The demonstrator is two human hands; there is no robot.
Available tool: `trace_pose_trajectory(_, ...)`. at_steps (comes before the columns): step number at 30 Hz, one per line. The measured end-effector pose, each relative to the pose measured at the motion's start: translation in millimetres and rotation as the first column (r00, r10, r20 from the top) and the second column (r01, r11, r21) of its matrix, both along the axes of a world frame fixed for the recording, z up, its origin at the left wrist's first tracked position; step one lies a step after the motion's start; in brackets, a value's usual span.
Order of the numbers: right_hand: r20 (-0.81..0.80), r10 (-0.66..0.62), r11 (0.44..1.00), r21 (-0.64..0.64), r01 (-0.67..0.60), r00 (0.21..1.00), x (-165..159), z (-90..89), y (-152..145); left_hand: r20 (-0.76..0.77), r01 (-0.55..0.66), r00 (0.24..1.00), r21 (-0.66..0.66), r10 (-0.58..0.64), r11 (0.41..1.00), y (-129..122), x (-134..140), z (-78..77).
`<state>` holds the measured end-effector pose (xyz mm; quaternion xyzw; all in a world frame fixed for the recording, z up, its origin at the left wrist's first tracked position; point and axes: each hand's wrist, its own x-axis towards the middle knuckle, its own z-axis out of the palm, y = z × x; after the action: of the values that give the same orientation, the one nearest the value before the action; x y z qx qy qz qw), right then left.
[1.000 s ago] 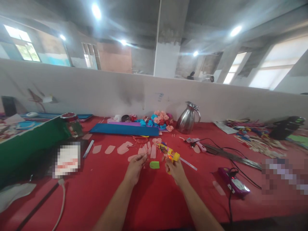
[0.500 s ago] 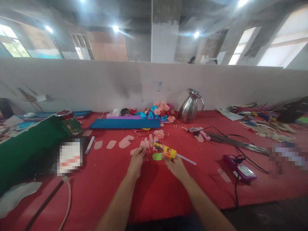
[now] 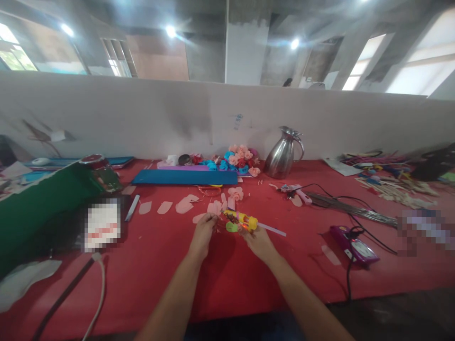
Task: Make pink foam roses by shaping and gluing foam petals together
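In my right hand (image 3: 259, 240) is a yellow hot glue gun (image 3: 250, 220), its nozzle aimed left and a pale glue stick (image 3: 273, 229) jutting from its back. A small red light glows near its handle. My left hand (image 3: 204, 232) is closed in a pinch just left of the nozzle; whatever its fingertips hold is too small to make out. Between the two hands shows a small light green piece (image 3: 232, 227), and I cannot tell what it is attached to. Pink paper petals (image 3: 185, 204) lie on the red tabletop beyond my hands, near a pink paper flower (image 3: 235, 193).
A blue sheet stack (image 3: 185, 177) lies ahead, with a heap of paper flowers (image 3: 243, 156) behind it. To its right stands a steel jug (image 3: 282, 154). A purple power strip (image 3: 355, 246) with cords, a wire bundle (image 3: 351, 210) and a pink glue gun (image 3: 303, 196) are at right.
The glue gun's nozzle has shifted slightly left, closer to my left fingertips. The green piece has moved a little left too. The whole view has tilted slightly.
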<state>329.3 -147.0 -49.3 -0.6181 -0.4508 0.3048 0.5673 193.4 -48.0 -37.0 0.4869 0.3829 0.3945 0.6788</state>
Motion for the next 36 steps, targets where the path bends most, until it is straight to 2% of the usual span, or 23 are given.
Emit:
trace_pose_trajectory(6,0.030,0.018,1.000,0.021,-0.019,0.999,0.6,-1.9,1.3,-0.014,-0.010,1.000,0.014,0.010,1.000,-0.3,0.5,-1.7)
trace_pose_trajectory(11,-0.055,-0.032,0.997,-0.068,0.028,0.998,1.0,-6.2,2.6,-0.012,-0.004,1.000,-0.008,0.004,1.000,0.2,0.6,-3.3)
trace_pose_trajectory(15,-0.071,-0.055,0.996,-0.075,0.050,0.996,1.2,-6.9,2.7,-0.011,0.003,1.000,-0.009,-0.003,1.000,0.6,0.7,-4.2)
trace_pose_trajectory(25,0.065,-0.076,0.996,-0.052,0.079,0.995,6.5,-8.6,1.4,-0.002,0.000,1.000,0.005,0.001,1.000,-1.0,0.6,-0.6)
trace_pose_trajectory(36,0.217,0.019,1.000,-0.016,-0.016,0.976,5.1,-7.7,-1.7,-0.029,0.014,0.999,0.008,-0.014,1.000,-0.3,0.6,-2.8)
